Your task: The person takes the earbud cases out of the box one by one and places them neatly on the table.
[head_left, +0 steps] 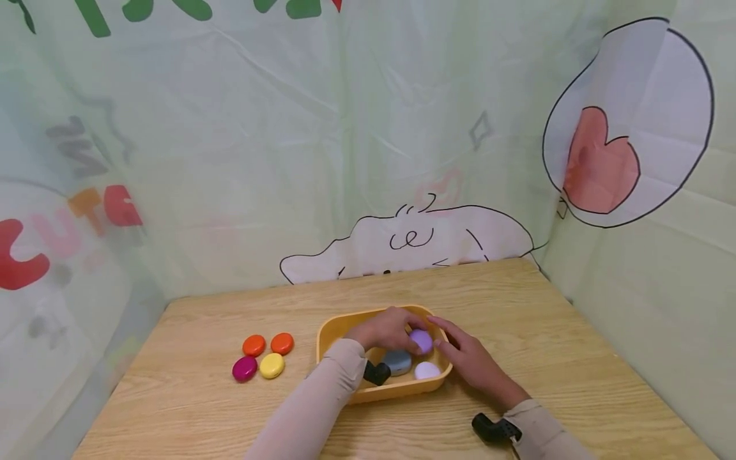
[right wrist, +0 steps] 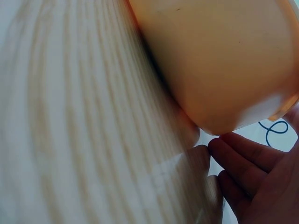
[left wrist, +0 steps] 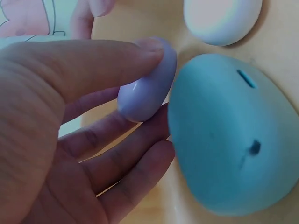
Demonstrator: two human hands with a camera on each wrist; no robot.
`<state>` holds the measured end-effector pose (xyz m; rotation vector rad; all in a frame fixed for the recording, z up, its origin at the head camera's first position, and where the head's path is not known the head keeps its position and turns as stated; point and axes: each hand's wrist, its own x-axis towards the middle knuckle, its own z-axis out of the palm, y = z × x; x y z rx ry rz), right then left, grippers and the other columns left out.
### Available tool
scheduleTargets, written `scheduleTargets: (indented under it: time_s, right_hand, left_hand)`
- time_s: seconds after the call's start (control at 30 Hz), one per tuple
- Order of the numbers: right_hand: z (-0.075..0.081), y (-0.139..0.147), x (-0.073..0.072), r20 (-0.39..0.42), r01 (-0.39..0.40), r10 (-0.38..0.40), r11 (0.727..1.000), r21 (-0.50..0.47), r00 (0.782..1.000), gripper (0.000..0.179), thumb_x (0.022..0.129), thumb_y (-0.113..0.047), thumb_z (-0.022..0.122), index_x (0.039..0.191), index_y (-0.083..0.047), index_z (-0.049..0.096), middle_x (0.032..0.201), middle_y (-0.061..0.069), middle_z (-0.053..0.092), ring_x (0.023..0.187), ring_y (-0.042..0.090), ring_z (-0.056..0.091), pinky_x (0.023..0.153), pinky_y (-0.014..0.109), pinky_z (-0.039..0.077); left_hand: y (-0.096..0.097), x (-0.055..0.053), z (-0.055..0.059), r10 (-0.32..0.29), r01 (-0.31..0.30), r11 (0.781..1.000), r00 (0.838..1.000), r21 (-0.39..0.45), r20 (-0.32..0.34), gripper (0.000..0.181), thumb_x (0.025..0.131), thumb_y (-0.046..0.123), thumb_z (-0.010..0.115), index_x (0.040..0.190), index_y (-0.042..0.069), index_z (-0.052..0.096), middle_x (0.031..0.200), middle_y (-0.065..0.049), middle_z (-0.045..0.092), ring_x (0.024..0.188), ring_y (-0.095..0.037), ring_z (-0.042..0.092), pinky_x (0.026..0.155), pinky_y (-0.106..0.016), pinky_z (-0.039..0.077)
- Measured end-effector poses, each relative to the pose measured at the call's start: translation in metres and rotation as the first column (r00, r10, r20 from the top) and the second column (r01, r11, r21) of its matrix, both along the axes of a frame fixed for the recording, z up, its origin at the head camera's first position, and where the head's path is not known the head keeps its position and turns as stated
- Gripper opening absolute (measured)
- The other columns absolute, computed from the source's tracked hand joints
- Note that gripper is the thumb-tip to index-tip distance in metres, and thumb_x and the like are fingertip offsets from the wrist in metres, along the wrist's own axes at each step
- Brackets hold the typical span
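My left hand (head_left: 390, 327) reaches into a yellow-orange plastic basin (head_left: 397, 391) and pinches a smooth, rounded lilac piece (head_left: 421, 342) between thumb and fingers. In the left wrist view the thumb lies over this lilac piece (left wrist: 147, 93), which is tilted on edge. Beside it in the basin are a larger blue rounded object (left wrist: 224, 135) with a small slot and a dark hole, and a glossy white rounded piece (left wrist: 222, 18). My right hand (head_left: 474, 361) touches the basin's right end, its fingers fairly straight, with thumb and index finger at the rim.
Left of the basin, two orange discs (head_left: 253, 345), a magenta disc (head_left: 245, 368) and a yellow disc (head_left: 272, 365) lie on the wooden table (head_left: 172, 409). A printed curtain (head_left: 259, 160) stands behind the table. Each wrist carries a black camera (head_left: 376, 372).
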<state>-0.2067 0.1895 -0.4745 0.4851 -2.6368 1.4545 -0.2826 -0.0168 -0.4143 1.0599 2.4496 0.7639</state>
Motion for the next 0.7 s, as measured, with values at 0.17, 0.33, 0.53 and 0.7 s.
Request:
scheduleTargets:
  time_s: [0.17,0.33,0.53,0.7]
  right_hand:
    - [0.003,0.000,0.002,0.010,-0.006,0.006,1.000,-0.007,1.000,0.047,0.105,-0.024,0.054,0.151,-0.017,0.045,0.155,0.018,0.040,0.142,0.039,0.035,0.109,0.058,0.033]
    - [0.004,0.000,0.001,0.021,-0.003,0.003,1.000,0.004,1.000,0.047,0.105,-0.022,0.053,0.152,-0.017,0.044,0.156,0.018,0.038,0.143,0.039,0.034,0.109,0.057,0.033]
    - [0.001,0.000,-0.001,0.022,-0.005,0.004,1.000,0.020,1.000,0.047,0.106,-0.023,0.052,0.152,-0.016,0.043,0.155,0.019,0.038,0.142,0.041,0.034,0.108,0.058,0.034]
    - [0.000,0.000,-0.003,0.040,-0.007,0.007,1.000,0.006,0.999,0.048,0.106,-0.024,0.051,0.153,-0.018,0.042,0.157,0.017,0.036,0.144,0.039,0.032,0.109,0.056,0.031]
  left_hand:
    - [-0.005,0.001,0.003,0.010,-0.010,0.999,1.000,0.032,0.004,0.037,0.087,0.017,0.080,0.122,0.013,0.071,0.101,0.010,0.066,0.088,-0.008,0.058,0.079,-0.020,0.049]
    - [-0.011,0.002,0.007,0.015,-0.015,0.999,1.000,0.049,-0.007,0.041,0.086,0.018,0.080,0.126,0.010,0.070,0.102,0.010,0.065,0.089,-0.008,0.057,0.079,-0.021,0.049]
    - [-0.021,0.006,0.012,0.048,-0.048,0.997,0.999,0.068,0.010,0.044,0.086,0.020,0.080,0.127,0.008,0.069,0.103,0.008,0.066,0.089,-0.008,0.057,0.079,-0.022,0.049]
    - [-0.030,0.008,0.015,0.091,-0.094,0.991,0.995,0.096,0.040,0.046,0.086,0.025,0.080,0.128,0.009,0.069,0.104,0.009,0.066,0.090,-0.008,0.058,0.080,-0.023,0.049]
